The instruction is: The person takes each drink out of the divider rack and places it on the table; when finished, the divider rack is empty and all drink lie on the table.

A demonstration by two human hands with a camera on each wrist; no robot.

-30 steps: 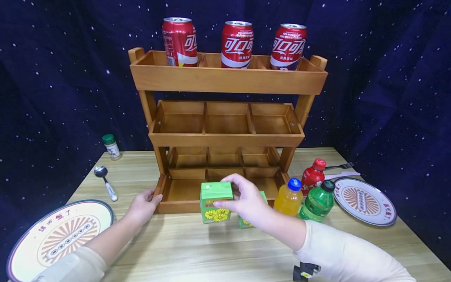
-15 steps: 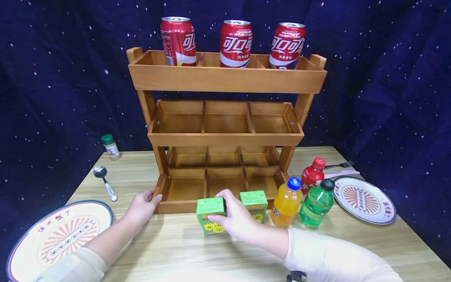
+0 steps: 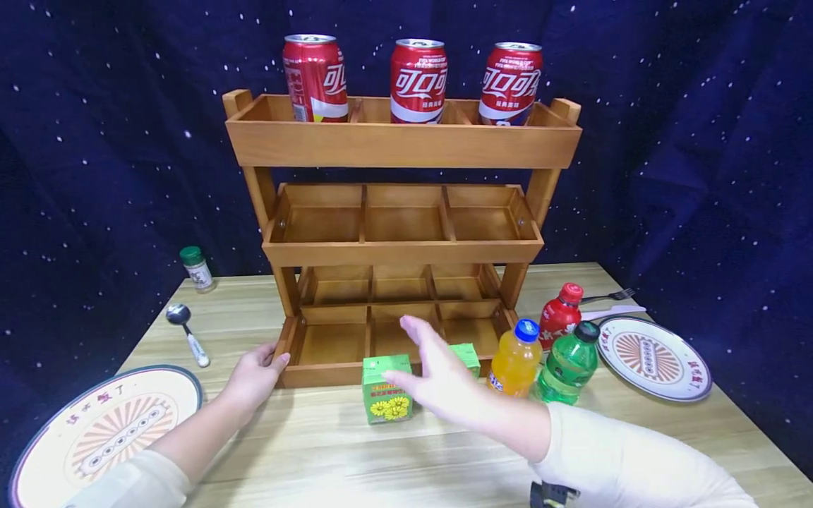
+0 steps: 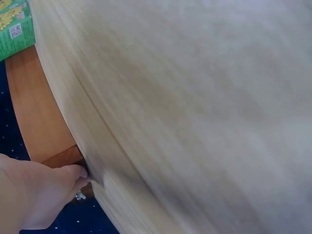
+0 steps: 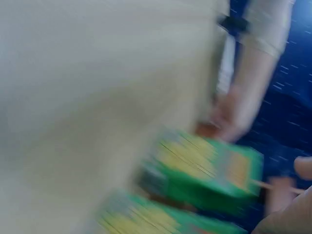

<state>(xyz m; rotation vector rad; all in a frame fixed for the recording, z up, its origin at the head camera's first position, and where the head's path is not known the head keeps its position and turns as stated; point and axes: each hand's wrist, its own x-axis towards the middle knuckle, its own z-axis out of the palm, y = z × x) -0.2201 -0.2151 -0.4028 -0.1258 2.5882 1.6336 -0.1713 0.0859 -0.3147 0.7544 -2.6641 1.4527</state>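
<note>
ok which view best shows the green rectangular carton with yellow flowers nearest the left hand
The head view: the green rectangular carton with yellow flowers shows clearly, top and front mostly uncovered. The left wrist view catches only a cropped corner; the right wrist view blurs it.

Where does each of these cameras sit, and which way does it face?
Head: on the head, facing forward and down at the wooden rack and green cartons; left hand, right hand and both arms show.
Left wrist: on that wrist, looking across the tabletop; the left hand grips the rack's end.
Right wrist: on that wrist, blurred, looking over the cartons toward the left hand and arm; part of the right hand shows at the edge.
Shared by head and right wrist: cartons and both hands.
</note>
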